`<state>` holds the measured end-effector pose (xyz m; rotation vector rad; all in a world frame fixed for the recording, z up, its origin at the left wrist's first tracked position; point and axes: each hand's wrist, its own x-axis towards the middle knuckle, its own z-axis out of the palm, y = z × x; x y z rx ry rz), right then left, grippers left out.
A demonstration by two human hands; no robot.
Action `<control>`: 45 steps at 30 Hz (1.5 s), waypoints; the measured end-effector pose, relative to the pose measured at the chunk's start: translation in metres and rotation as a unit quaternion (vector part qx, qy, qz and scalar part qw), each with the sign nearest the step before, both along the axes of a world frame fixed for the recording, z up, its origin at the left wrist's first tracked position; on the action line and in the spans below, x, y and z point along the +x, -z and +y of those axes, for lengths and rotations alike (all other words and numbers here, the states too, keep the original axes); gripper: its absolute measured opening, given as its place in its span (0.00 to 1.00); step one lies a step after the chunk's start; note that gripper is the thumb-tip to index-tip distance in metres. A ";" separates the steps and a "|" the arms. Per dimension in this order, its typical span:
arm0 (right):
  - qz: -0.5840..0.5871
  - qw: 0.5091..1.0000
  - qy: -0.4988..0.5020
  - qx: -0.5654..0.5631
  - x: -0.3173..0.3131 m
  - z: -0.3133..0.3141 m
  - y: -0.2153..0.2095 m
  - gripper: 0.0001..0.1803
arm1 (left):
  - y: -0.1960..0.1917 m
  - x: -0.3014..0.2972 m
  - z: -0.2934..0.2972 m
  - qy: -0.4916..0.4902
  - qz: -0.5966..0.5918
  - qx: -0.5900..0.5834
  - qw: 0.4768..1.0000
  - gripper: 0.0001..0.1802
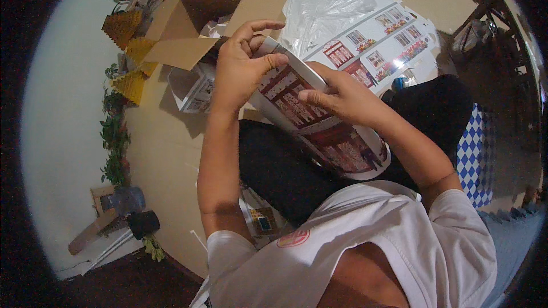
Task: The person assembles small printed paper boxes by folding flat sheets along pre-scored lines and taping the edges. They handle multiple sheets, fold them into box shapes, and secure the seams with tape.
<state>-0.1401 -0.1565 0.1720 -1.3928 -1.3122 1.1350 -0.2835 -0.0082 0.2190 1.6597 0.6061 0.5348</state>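
Printed house-front panel slants over the lap, upper edge gripped between the left hand's thumb and half-curled fingers, near an open carton's flaps; the right hand clasps its side, some fingertips hidden.

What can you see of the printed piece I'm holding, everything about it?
The printed piece is long and pale, looking like glossy card or film. Its face shows reddish-brown windows and doors; a white strip edges its upper right. It slants from upper left to lower right over your black trousers, its rounded lower end near your white shirt. Your left grip holds its upper end, thumb on the face; your right grip holds the upper right edge. Whether it's rolled or folded is unclear.
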 end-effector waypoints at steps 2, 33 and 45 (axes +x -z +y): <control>0.004 1.000 0.001 -0.016 0.005 0.001 0.004 0.24 | -0.004 0.003 0.001 0.006 0.051 0.004 0.999 0.20; 0.278 0.918 0.197 -0.204 0.081 -0.111 0.089 0.33 | 0.004 -0.076 0.023 -0.019 -0.227 0.087 0.970 0.12; 0.394 0.846 0.357 -0.049 0.164 -0.067 0.109 0.43 | 0.017 -0.102 -0.019 0.034 -0.179 -0.044 0.982 0.15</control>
